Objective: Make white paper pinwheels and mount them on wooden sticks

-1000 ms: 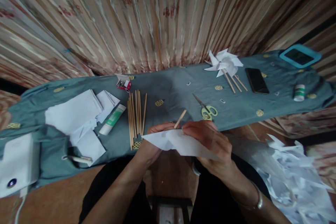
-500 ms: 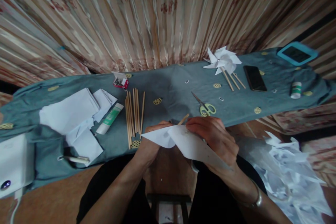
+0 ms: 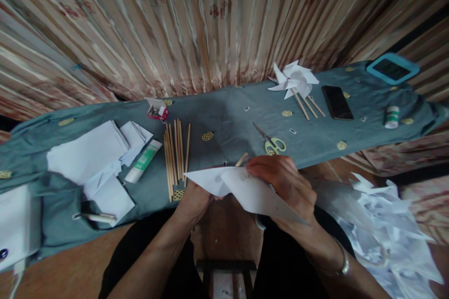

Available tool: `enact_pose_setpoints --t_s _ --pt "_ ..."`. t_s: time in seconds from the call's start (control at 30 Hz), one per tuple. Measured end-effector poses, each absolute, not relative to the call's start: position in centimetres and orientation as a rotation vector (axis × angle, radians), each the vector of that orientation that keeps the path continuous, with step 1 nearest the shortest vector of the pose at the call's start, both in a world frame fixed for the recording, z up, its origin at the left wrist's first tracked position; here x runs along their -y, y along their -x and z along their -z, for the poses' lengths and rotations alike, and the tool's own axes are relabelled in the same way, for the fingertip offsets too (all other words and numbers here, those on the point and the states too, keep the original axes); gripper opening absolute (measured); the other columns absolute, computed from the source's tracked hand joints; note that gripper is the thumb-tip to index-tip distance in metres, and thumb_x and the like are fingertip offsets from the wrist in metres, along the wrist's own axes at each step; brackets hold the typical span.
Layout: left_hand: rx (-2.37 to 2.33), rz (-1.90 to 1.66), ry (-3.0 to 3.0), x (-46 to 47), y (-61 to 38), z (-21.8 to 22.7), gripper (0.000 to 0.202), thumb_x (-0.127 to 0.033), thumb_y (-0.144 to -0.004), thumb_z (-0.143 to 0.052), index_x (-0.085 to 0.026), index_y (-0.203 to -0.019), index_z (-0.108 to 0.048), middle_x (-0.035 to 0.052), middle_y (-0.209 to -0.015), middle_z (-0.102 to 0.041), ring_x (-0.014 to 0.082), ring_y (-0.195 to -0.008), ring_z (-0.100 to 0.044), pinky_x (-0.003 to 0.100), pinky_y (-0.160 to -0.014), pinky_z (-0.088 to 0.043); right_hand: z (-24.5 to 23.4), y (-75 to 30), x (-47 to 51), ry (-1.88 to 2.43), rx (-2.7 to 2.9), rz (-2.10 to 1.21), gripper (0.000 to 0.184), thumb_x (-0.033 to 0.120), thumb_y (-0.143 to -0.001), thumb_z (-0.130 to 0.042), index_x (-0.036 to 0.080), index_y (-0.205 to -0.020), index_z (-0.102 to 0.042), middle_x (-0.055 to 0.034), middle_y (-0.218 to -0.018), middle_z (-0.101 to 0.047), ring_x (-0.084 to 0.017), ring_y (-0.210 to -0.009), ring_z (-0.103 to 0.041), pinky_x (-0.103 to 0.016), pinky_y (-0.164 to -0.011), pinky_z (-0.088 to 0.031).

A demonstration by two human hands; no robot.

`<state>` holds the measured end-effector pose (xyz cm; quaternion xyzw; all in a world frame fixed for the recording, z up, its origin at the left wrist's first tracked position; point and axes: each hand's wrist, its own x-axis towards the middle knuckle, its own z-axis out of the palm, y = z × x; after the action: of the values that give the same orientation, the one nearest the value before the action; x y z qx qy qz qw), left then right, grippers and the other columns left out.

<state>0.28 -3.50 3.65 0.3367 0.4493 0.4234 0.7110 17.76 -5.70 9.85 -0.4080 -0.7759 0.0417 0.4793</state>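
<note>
Over my lap I hold a white paper pinwheel [image 3: 245, 191], its folded blades spread between my hands. My left hand [image 3: 196, 200] grips it from below and behind, with its fingertips mostly covered by the paper. My right hand [image 3: 286, 180] is closed on the pinwheel's upper right, fingers bent at its centre. The tip of a wooden stick [image 3: 242, 159] pokes out behind the paper, near my right fingertips; where the rest of it runs is hidden. Green-handled scissors [image 3: 271, 142] lie on the cloth just beyond my right hand.
Several wooden sticks [image 3: 177, 154], a glue tube [image 3: 143, 161], paper sheets [image 3: 87, 149] and a box of pins [image 3: 157, 110] lie leftward. Finished pinwheels [image 3: 294, 79], a phone [image 3: 337, 103] and a glue stick [image 3: 392, 117] lie rightward. Many pinwheels [image 3: 386, 229] are piled at lower right.
The view has shifted slightly, so the table things sit a little further left. Both hands keep hold of the pinwheel in nearly the same pose.
</note>
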Motion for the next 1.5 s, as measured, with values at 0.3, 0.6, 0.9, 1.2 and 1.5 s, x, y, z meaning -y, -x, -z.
enact_pose_setpoints --t_s 0.3,0.6,0.9,1.2,1.5 --pt "-0.909 -0.937 -0.793 3.3 -0.4 -4.6 0.040 -0.034 -0.067 -0.074 -0.016 -0.045 -0.046 -0.0051 -0.040 -0.042 0.0038 -0.038 -0.033 0.017 -0.040 -0.024 -9.7 -17.8 5.6 1.022 1.891 -0.135 0.025 0.012 -0.086 -0.059 0.019 -0.109 -0.061 -0.0091 -0.095 -0.075 -0.023 -0.091 -0.072 -0.038 -0.079 -0.053" --pt "-0.977 -0.930 -0.833 3.2 -0.1 -4.5 0.041 -0.035 -0.065 -0.075 -0.016 -0.042 -0.046 -0.0042 -0.039 -0.044 0.0044 -0.039 -0.035 0.018 -0.041 -0.025 -9.7 -17.7 5.6 1.012 1.902 -0.136 0.023 0.016 -0.089 -0.058 0.019 -0.112 -0.060 -0.0097 -0.095 -0.074 -0.023 -0.092 -0.071 -0.039 -0.078 -0.054" --pt "-0.997 -0.921 -0.928 3.1 0.0 -5.2 0.040 -0.035 -0.068 -0.072 -0.017 -0.044 -0.046 -0.0046 -0.040 -0.044 0.0057 -0.040 -0.035 0.020 -0.043 -0.028 -9.4 -17.8 5.7 1.027 1.868 -0.202 0.023 0.011 -0.088 -0.056 0.019 -0.109 -0.061 -0.0087 -0.096 -0.074 -0.021 -0.093 -0.071 -0.038 -0.081 -0.052" --pt "-1.007 -0.882 -1.040 2.5 1.2 -5.3 0.013 -0.023 -0.067 -0.065 -0.017 -0.056 -0.062 -0.0032 -0.050 -0.053 0.0076 -0.044 -0.043 0.019 -0.043 -0.030 -8.9 -17.5 5.8 1.245 1.550 -0.628 0.022 0.007 -0.081 -0.058 0.024 -0.090 -0.069 -0.0003 -0.089 -0.075 -0.018 -0.085 -0.070 -0.034 -0.080 -0.053" --pt "-1.088 -1.021 -1.151 2.8 1.2 -5.9 0.017 -0.022 -0.064 -0.069 -0.018 -0.049 -0.064 -0.0010 -0.053 -0.054 0.0095 -0.049 -0.045 0.020 -0.046 -0.034 -8.6 -17.1 5.0 1.281 1.325 -0.830 0.016 0.011 -0.074 -0.063 0.023 -0.079 -0.072 -0.0003 -0.080 -0.077 -0.018 -0.072 -0.071 -0.029 -0.067 -0.055"
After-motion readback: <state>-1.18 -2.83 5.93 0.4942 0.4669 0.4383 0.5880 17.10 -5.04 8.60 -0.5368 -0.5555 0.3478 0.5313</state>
